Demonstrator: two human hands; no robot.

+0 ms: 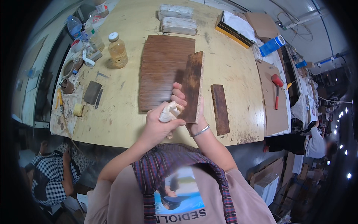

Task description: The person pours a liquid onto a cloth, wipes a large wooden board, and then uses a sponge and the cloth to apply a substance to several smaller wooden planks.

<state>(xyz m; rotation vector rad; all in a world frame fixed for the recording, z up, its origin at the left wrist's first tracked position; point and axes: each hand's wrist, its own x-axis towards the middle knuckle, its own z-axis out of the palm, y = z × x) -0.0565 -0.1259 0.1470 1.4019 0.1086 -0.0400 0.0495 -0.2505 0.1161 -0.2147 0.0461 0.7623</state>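
A plastic bottle of amber liquid (118,49) stands left of laid brown boards (164,71); a red-handled mallet (277,88) lies far right.

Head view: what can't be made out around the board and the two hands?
- Right hand: mostly hidden behind the dark wooden board it holds; only fingers at the edges show.
- Pale wad in the left hand: too small to tell cloth from sponge.
- Board's far face: turned away from the camera.
- Stained slats on the table: right part covered by the board.
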